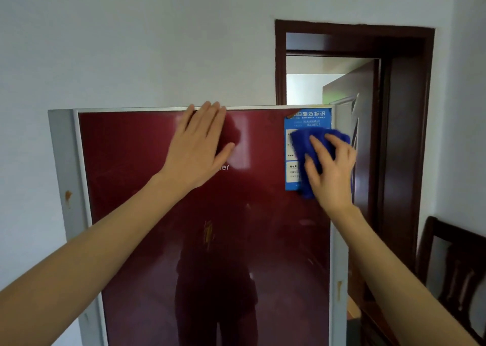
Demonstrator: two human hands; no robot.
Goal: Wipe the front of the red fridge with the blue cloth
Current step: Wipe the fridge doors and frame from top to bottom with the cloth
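Pale walls frame the red fridge [200, 240]. At its top right corner the right hand [332, 172] grips the bunched blue cloth [313, 145] against the energy label [307, 120]; the left hand [197, 148] rests flat near the top edge. Wiping seems just begun; next likely calls for strokes leftward and down.

Glossy dark-red fridge front [157, 253] w/ grey metal frame carries all. Fuzzy blue cloth [302, 140] pressed on it near top R corner, gripped by right hand [332, 166]. Blue rectangular paper energy label [310, 117] stuck partly under the grip. Left hand [196, 148] flat on door, well left of grip.
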